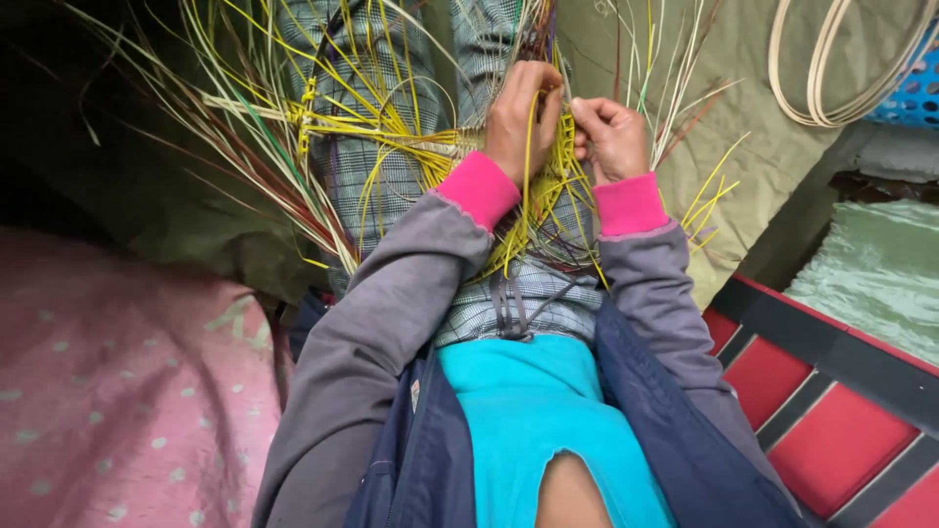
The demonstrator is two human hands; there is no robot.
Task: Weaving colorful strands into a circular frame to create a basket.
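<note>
On my lap lies a half-woven piece of yellow and green cane strips (548, 186), with long loose strips (284, 127) fanning out to the left and above. My left hand (521, 115) grips the woven part, a yellow strip running under its fingers. Close beside it, my right hand (608, 137) pinches a thin strip at the weave's right edge. Both wrists show pink cuffs under grey sleeves. The weave's middle is hidden by my hands.
A coil of pale cane (831, 68) lies at top right beside a blue perforated basket (915, 88). An olive cloth (763, 147) covers the floor. A pink dotted cushion (117, 391) sits at left, a red-and-black mat (831, 401) at right.
</note>
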